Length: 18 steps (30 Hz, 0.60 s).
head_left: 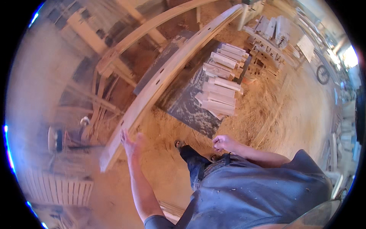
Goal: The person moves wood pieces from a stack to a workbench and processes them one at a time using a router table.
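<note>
A long pale wooden beam (152, 86) with several dark mortise holes runs from the lower left up toward the top right. My left hand (132, 144) is at its near end, fingers apart and slightly blurred; whether they touch the wood I cannot tell. In front of my waist, my right hand (224, 143) has its fingers curled together, and anything inside them is hidden. Beyond it, a dark, dust-covered board (190, 110) bears short wooden pieces (219, 95) with shaped ends, laid side by side in a row.
Sawdust (270, 114) covers the floor. More cut pieces lie stacked on a wooden rack (272, 47) at the far right. A curved wooden frame (114, 57) stands beyond the beam. A slatted wooden panel (57, 187) is at the lower left, and a small wheel (323, 74) at the right.
</note>
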Tool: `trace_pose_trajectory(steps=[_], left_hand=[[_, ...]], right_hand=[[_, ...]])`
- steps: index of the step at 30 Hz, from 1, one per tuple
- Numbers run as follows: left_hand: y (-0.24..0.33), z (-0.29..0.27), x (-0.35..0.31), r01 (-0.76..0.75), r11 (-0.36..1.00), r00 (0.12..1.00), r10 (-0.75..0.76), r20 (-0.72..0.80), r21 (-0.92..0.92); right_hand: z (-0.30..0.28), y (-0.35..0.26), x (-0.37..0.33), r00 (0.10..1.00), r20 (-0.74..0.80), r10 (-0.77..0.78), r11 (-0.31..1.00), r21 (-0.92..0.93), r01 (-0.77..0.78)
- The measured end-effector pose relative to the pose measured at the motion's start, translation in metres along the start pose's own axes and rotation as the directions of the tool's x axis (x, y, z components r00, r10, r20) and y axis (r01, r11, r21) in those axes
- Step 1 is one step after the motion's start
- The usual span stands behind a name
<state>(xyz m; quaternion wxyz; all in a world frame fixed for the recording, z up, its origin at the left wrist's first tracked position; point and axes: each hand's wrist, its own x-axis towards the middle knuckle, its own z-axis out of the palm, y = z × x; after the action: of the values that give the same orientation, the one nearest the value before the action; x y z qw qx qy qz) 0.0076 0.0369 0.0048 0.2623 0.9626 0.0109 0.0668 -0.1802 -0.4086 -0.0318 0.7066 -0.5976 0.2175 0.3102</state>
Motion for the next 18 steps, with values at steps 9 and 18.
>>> trace_pose_trajectory(steps=[9, 18], left_hand=[[-0.098, 0.058, 0.212, -0.012, 0.999, 0.779, -0.015, 0.627, 0.039], [-0.085, 0.026, 0.232, 0.387, 0.895, 0.581, -0.05, 0.812, -0.221]], right_hand=[[0.103, -0.091, 0.113, 0.979, -0.183, 0.088, 0.98, 0.192, -0.052], [0.167, -0.14, 0.186, 0.982, -0.188, 0.032, 0.959, 0.282, 0.023]])
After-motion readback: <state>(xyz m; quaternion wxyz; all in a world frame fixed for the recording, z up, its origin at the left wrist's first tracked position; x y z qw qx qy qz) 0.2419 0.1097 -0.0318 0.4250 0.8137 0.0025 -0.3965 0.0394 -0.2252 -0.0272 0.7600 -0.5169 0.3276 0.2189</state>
